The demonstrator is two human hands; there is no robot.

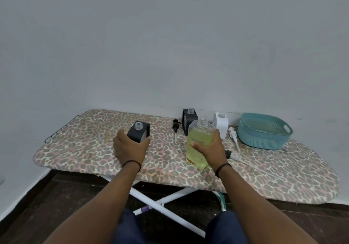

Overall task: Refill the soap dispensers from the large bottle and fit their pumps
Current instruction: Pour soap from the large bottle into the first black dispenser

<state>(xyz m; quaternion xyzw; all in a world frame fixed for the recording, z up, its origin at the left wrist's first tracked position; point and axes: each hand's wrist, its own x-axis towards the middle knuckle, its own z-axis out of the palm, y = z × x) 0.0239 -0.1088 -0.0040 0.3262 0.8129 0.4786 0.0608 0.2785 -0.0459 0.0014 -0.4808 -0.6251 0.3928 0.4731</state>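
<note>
Ironing board [94,149] with leopard-print cover serves as the surface; it carries every item and stands on white crossed legs [160,202] over a dark floor, below and between the two forearms.

Teal perforated basket [263,133] sits well to the right of the right hand, at the far side of the surface.

Large bottle [198,142], clear, holding yellow-green liquid, cap off, neck open. Right hand [214,149] grasps it around the body, thumb across the near face, fingers wrapped behind. Bottle stands upright; whether its base touches the surface cannot be told.

Dark dispenser [139,131], neck open and no pump fitted, is under the left hand [130,147], which grips its near end, fingers curled round the sides. It stands on the surface, well left of the large bottle.

Second dark dispenser [189,119], also open-necked, stands just beyond the right hand, partly hidden behind the large bottle.

White dispenser [221,123], open-necked, stands beyond and slightly right of the right hand, between the bottle and the basket.

White pump [234,136] lies on the surface just right of the right hand, its tube pointing toward the near edge.

Black pump [176,126] lies between the two hands, on the far side, tube pointing nearward.

A small dark part [228,154] lies right beside the right wrist; identity unclear.

Each wrist carries a black band [132,163].
</note>
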